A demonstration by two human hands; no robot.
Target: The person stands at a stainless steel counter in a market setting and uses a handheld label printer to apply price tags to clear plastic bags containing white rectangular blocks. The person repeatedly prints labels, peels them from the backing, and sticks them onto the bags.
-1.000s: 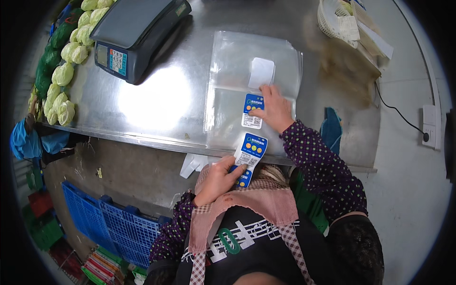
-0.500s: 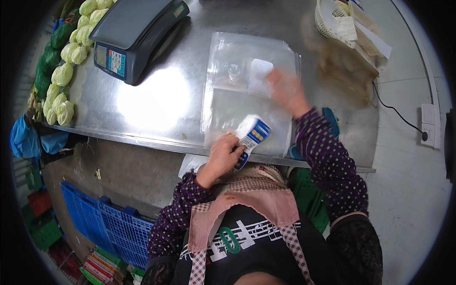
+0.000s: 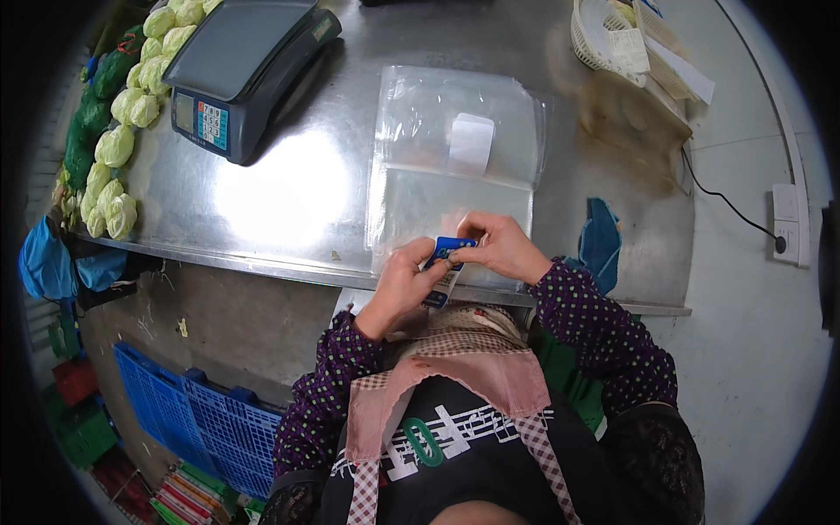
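Note:
My left hand (image 3: pixel 404 282) grips a blue-and-white printed label sheet (image 3: pixel 440 297) just above the table's front edge. At its blue upper end, my right hand (image 3: pixel 499 249) pinches with thumb and fingertips; the fingers hide part of the sheet. Beneath and beyond my hands lies a stack of clear plastic bags (image 3: pixel 420 127), flat on the metal table. A white rounded-corner label (image 3: pixel 471 144) lies on the bags' upper half.
A grey weighing scale (image 3: pixel 245 70) stands at the far left, beside several pale green cabbages (image 3: pixel 114 147). Right of the bags are a teal cloth (image 3: pixel 600 245), a brownish box-like thing (image 3: pixel 634 122) and a white basket (image 3: pixel 595 39). A blue plastic pallet (image 3: pixel 206 420) stands below the table.
My right hand has left the white label on the bags and come back to the label sheet in my left hand. The sheet now shows less of its face.

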